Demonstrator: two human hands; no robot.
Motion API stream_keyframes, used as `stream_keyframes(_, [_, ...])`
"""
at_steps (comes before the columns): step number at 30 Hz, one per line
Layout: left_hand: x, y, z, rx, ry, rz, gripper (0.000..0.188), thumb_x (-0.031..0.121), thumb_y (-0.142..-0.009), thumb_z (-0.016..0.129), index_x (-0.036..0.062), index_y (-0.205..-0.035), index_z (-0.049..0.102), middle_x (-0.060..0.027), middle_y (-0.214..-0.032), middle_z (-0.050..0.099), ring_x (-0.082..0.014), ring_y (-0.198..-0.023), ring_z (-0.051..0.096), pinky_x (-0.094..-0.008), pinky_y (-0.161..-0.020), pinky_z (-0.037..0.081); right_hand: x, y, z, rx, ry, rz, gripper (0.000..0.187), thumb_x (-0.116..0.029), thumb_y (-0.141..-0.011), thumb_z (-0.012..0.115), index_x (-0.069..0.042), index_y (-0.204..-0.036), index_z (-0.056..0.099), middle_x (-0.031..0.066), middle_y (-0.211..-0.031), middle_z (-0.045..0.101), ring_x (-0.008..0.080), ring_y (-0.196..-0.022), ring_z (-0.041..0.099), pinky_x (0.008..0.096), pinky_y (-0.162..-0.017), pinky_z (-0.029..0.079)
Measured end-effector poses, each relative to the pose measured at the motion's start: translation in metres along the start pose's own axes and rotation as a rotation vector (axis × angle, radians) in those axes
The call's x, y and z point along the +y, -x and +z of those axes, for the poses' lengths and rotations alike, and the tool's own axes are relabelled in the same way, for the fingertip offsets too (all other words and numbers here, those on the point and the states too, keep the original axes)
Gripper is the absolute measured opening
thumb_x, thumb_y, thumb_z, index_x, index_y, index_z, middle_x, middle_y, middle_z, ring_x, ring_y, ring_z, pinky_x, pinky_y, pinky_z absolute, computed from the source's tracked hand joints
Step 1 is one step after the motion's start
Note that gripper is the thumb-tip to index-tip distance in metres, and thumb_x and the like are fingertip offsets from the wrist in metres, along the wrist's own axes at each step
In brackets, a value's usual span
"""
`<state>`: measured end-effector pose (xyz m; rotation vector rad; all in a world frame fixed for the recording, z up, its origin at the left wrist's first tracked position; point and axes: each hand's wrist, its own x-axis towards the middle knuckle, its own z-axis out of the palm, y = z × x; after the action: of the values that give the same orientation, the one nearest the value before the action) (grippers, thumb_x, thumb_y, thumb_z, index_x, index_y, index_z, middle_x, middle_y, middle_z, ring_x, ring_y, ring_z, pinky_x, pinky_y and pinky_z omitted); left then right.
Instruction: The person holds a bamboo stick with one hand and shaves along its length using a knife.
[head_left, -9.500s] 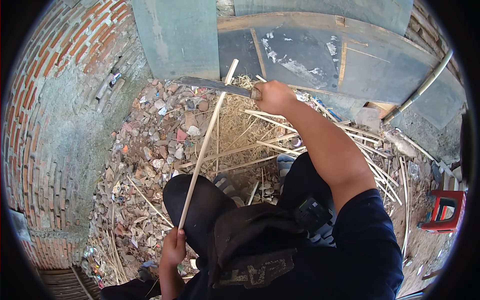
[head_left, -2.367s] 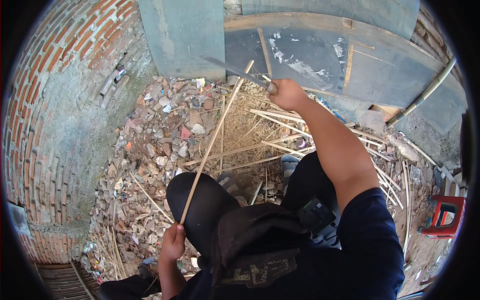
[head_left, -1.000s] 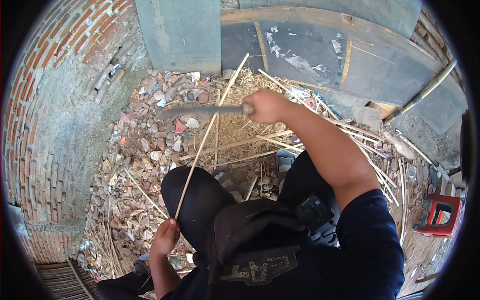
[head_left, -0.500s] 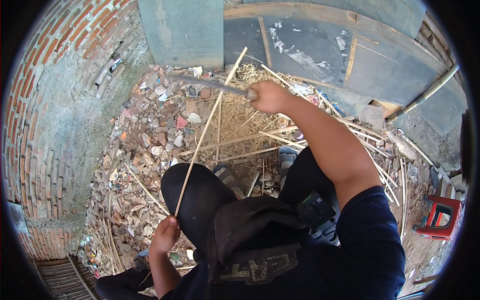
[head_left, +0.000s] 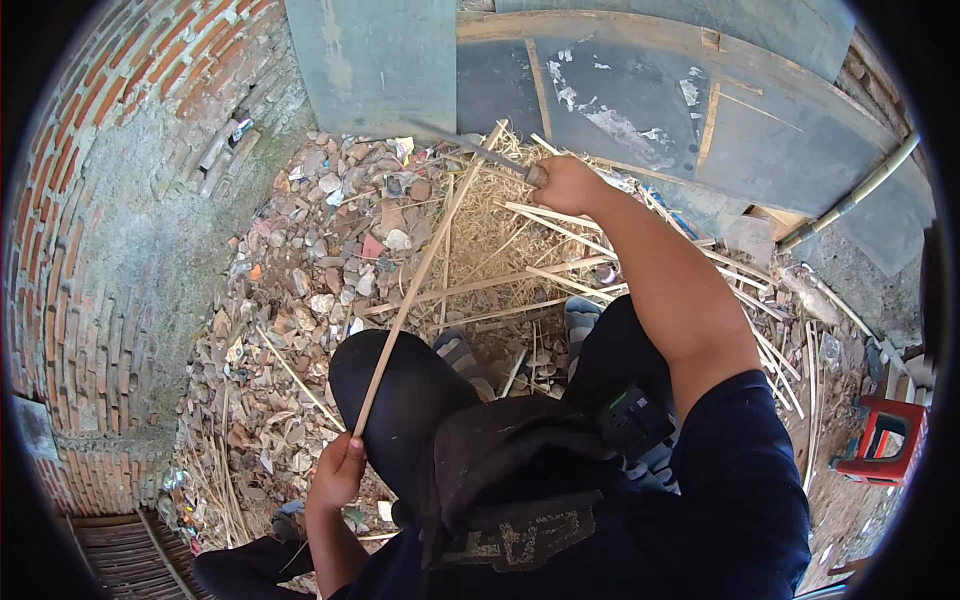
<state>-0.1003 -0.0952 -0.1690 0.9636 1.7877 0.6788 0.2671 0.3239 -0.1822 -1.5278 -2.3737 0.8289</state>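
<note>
Bamboo strip (head_left: 420,280) pinched at its lower end by the left hand (head_left: 338,472); right hand (head_left: 566,185) clenched round a knife (head_left: 480,152) above brick rubble (head_left: 300,290), red stool (head_left: 885,440) nearby.

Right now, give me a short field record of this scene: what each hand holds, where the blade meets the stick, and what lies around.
left hand: gripping the lower end of a long bamboo strip
right hand: closed on the handle of a knife
contact: the blade crosses the strip near its top end
strip pose: slanting up from the left hand over the left knee
ground: brick rubble, bamboo slivers
left side: brick wall
far right: red stool
</note>
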Motion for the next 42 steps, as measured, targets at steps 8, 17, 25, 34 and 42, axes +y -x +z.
stream_keyframes(8, [0.003,0.002,0.019,0.182,-0.320,0.237,0.044,0.032,-0.108,0.043,0.0021,-0.077,0.049,-0.0076,-0.060,0.049,-0.0170,-0.057,0.046,-0.0361,-0.054,0.037,-0.058,0.026,-0.002,-0.182,0.371,-0.442,0.028,-0.029,-0.087,0.066,-0.007,-0.103,0.070,0.0168,-0.090,0.070,0.0327,-0.088,0.069,0.0468,-0.081,0.054])
stream_keyframes(17, [0.015,0.011,0.018,0.318,-0.549,0.297,0.038,0.027,-0.106,0.051,0.0005,-0.079,0.052,-0.0112,-0.056,0.052,-0.0183,-0.050,0.051,-0.0368,-0.049,0.038,0.021,-0.001,-0.009,0.095,0.040,0.098,0.045,-0.035,-0.082,0.069,0.000,-0.110,0.068,0.0257,-0.104,0.070,0.0425,-0.100,0.067,0.0487,-0.091,0.052])
stream_keyframes(25, [0.030,0.023,0.048,0.507,-0.666,0.250,0.025,0.021,-0.101,0.058,0.0008,-0.087,0.059,-0.0177,-0.062,0.059,-0.0361,-0.055,0.061,-0.0453,-0.053,0.043,0.011,0.018,-0.025,0.155,0.009,-0.017,0.042,-0.038,-0.084,0.070,-0.003,-0.109,0.069,0.0225,-0.100,0.071,0.0396,-0.099,0.068,0.0482,-0.088,0.053])
stream_keyframes(34, [0.002,0.022,0.046,0.520,-0.528,0.202,0.031,0.026,-0.104,0.052,0.0002,-0.088,0.058,-0.0185,-0.065,0.060,-0.0355,-0.059,0.061,-0.0435,-0.056,0.044,-0.051,0.030,-0.013,-0.099,0.261,-0.299,0.021,-0.026,-0.082,0.072,-0.018,-0.101,0.072,0.0109,-0.091,0.072,0.0318,-0.090,0.070,0.0461,-0.080,0.055])
stream_keyframes(42, [0.014,0.023,0.047,0.465,-0.547,0.187,0.040,0.031,-0.108,0.040,0.0000,-0.085,0.050,-0.0197,-0.065,0.053,-0.0349,-0.057,0.055,-0.0449,-0.056,0.040,-0.024,0.015,-0.005,-0.040,0.012,-0.113,0.031,-0.030,-0.082,0.072,-0.005,-0.099,0.070,0.0180,-0.088,0.070,0.0350,-0.089,0.069,0.0461,-0.081,0.053])
